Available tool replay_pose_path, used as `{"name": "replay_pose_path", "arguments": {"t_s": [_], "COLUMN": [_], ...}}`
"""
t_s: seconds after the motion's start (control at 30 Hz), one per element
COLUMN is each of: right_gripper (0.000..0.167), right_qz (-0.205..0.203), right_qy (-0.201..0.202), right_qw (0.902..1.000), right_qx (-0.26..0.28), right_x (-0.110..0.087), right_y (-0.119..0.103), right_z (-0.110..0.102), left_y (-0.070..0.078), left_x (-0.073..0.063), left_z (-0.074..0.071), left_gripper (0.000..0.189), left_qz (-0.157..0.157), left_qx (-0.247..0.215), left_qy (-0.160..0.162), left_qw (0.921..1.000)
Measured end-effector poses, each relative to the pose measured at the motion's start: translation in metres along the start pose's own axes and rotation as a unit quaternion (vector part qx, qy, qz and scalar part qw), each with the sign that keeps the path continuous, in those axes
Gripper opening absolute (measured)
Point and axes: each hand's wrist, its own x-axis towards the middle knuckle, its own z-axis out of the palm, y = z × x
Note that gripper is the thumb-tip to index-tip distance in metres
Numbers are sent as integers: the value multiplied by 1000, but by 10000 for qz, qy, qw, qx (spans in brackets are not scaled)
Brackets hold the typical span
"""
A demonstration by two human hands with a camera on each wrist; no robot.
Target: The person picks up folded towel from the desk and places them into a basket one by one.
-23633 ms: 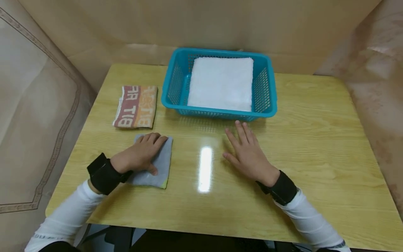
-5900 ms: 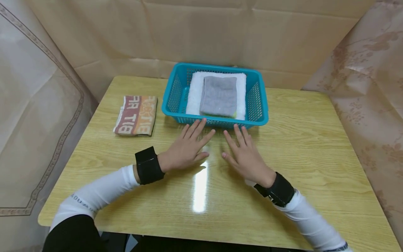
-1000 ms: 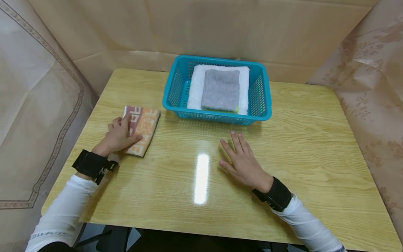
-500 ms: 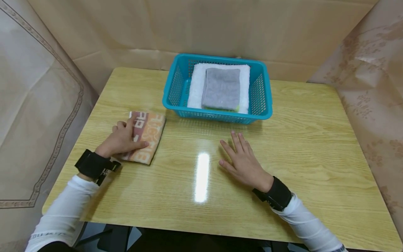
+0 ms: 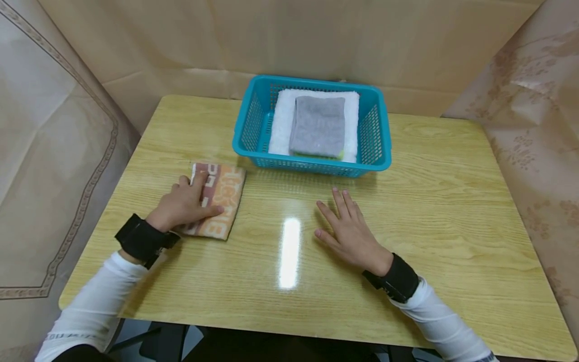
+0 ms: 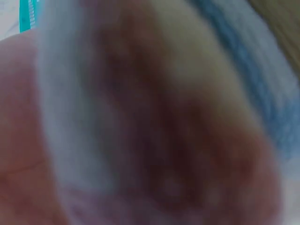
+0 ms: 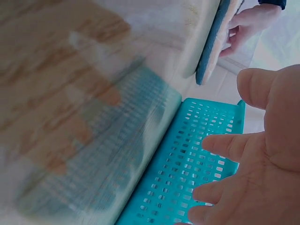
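Note:
My left hand (image 5: 183, 203) grips a folded, patterned towel (image 5: 228, 193), brown and orange with pale letters, on the table's left part. Its thumb lies across the orange half; some fingertips are hidden. The left wrist view is mostly filled by that towel (image 6: 164, 122), blurred and close. My right hand (image 5: 353, 236) has its fingers spread over the table just in front of the blue basket (image 5: 312, 162), holding nothing. In the basket lies a white towel (image 5: 280, 125), with a smaller folded grey cloth (image 5: 318, 125) on top.
The yellow wood-grain table (image 5: 452, 226) has a bright light reflection in its middle. A beige sheet (image 5: 316, 40) hangs behind it, with patterned sheets at both sides. The basket stands near the back edge.
Over the last second my left hand has brought the patterned towel rightward and slightly nearer. Earlier the grey cloth went from the table onto the white towel. The right hand is still lately.

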Motion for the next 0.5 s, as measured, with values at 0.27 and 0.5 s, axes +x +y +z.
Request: {"name": "replay_pose_path", "arguments": {"t_s": [0.27, 0.5], "right_gripper": [64, 64], "right_qz": [-28, -29], "right_qy": [36, 43], "right_qw": [10000, 10000], "right_qx": [23, 33], "right_x": [0, 0], "right_y": [0, -1], "right_z": [1, 1], "left_y": [19, 37], "left_x": [3, 7], "left_z": [8, 17], "left_gripper": [112, 113], "left_qz": [38, 98], "left_qx": [458, 552], "left_qy": [-93, -139], "left_qw": [9989, 9983]}}
